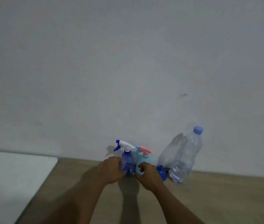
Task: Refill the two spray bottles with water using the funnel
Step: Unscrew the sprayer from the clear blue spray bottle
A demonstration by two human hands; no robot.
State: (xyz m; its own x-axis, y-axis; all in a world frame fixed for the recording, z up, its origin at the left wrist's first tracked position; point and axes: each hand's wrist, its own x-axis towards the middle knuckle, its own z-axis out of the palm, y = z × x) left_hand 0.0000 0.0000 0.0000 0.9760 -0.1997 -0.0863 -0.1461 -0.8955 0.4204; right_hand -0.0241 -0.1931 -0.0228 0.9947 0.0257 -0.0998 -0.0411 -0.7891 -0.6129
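Two spray bottles stand side by side on the wooden table (217,199) near the wall. The dark blue spray bottle (128,160) has a white and blue trigger head, and my left hand (111,169) grips its lower body. The light blue spray bottle (145,160) carries a pink trigger head; my right hand (148,174) curls round its base. A blue funnel (161,172) lies on the table just right of my right hand. Beside it stands a large clear water bottle (184,157) with a pale blue cap, holding a little water at the bottom.
A grey wall rises straight behind the table. A white surface (11,178) adjoins the table on the left. The table's front right part lies bare.
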